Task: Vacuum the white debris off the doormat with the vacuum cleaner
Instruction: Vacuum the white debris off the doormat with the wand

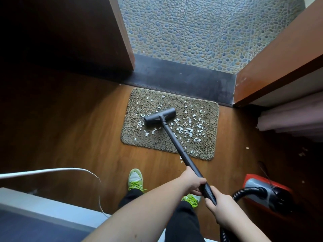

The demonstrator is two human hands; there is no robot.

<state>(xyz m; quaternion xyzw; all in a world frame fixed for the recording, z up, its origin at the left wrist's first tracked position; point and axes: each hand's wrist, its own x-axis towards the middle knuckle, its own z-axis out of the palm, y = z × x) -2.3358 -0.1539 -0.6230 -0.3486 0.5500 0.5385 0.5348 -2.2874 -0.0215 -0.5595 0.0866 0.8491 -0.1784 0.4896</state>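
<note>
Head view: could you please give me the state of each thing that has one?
doormat: flat on floor, strewn with white debris
vacuum head: resting on doormat
wand: gripped by both hands
left hand: gripping wand
right hand: gripping wand
canister: on floor, hose attached

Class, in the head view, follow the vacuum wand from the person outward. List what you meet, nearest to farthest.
right hand → left hand → doormat near edge → vacuum head among white debris → dark threshold → pebble floor
</note>
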